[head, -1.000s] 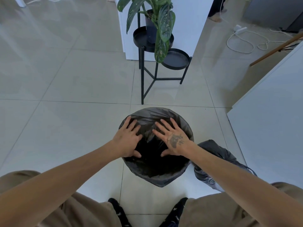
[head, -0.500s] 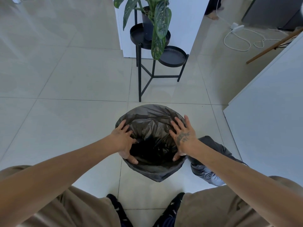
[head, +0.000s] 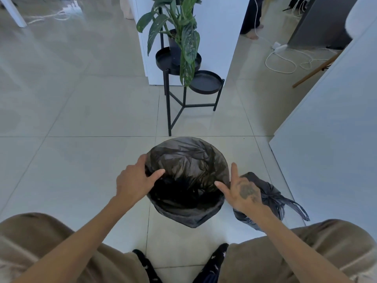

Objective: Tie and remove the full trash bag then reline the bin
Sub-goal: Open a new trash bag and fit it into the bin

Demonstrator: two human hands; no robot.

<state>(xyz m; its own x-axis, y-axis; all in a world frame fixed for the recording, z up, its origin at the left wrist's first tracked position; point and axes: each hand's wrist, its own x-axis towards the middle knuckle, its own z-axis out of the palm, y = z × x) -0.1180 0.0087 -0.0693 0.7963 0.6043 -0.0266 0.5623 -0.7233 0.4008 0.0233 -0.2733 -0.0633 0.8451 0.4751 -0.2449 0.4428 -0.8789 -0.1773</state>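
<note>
A round bin stands on the tiled floor between my knees, lined with a dark grey bag folded over its rim. My left hand rests on the left rim, thumb inside the liner and fingers outside. My right hand lies against the right rim with its fingers spread, thumb pointing into the opening. A tied full trash bag, dark grey with loose handle ends, sits on the floor just right of the bin, partly behind my right wrist.
A black metal plant stand with a leafy potted plant stands just beyond the bin. A white cabinet side fills the right. White cables and a wooden pole lie at the far right; another person's foot shows beyond.
Both hands moved from the middle of the liner outward to opposite sides of the rim, spreading the bag. The view tilted up a little.
</note>
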